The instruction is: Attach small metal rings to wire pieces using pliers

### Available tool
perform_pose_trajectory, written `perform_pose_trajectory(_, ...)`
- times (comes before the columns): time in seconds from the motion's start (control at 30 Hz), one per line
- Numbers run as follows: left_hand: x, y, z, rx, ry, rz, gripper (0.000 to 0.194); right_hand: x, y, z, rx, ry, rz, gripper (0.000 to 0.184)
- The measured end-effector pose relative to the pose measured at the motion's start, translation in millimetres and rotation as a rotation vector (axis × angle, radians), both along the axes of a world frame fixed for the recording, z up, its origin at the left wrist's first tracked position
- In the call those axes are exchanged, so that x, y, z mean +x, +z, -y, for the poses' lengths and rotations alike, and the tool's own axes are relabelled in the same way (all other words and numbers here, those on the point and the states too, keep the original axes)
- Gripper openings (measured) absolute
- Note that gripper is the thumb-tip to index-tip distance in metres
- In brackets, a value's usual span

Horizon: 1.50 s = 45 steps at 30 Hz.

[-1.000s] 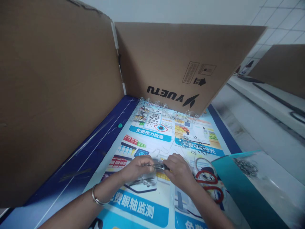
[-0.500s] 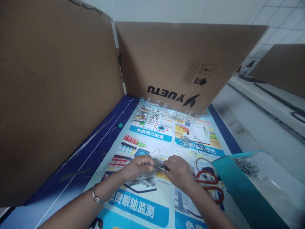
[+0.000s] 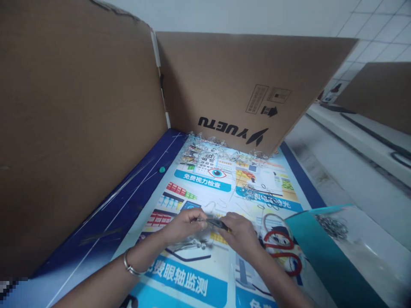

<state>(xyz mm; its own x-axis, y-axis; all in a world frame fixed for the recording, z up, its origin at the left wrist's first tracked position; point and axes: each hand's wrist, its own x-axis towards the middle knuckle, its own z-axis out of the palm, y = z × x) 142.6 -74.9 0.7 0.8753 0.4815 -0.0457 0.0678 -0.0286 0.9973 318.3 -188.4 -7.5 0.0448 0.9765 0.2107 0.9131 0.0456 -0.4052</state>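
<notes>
Lower centre: right hand point(image 3: 240, 234) closed round dark pliers point(image 3: 219, 223), tips at left hand point(image 3: 183, 226), whose thumb and fingers pinch a small metal piece point(image 3: 195, 220), detail blurred. Clear beads point(image 3: 198, 244) just below. Red-handled scissors point(image 3: 284, 254), lower right of frame.

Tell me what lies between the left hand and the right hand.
Head view: pliers, held in the right hand, reach toward the left hand.
</notes>
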Motion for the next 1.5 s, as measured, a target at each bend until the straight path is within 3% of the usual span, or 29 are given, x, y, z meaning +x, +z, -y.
perform_pose_trajectory(0.67,1.1,-1.8,-1.6,0.078,0.052,0.014,0.024,-2.0,1.2,-1.7,-0.055,-0.03,-0.034,0.018)
perform_pose_trajectory(1.03,-2.4,-8.6,-8.7,-0.082,0.113,0.062,0.022,7.6,-1.4,-5.1,-0.02,-0.087,-0.173,0.024)
perform_pose_trajectory(1.33,-2.5,-7.4,-8.0,-0.087,0.094,0.055,0.02,7.3,-0.8,-6.1,-0.152,-0.081,-0.204,0.029)
perform_pose_trajectory(1.5,0.3,-2.9,-8.8,0.007,0.133,0.081,0.018,4.2,1.8,-4.7,-0.222,-0.137,-0.114,0.031)
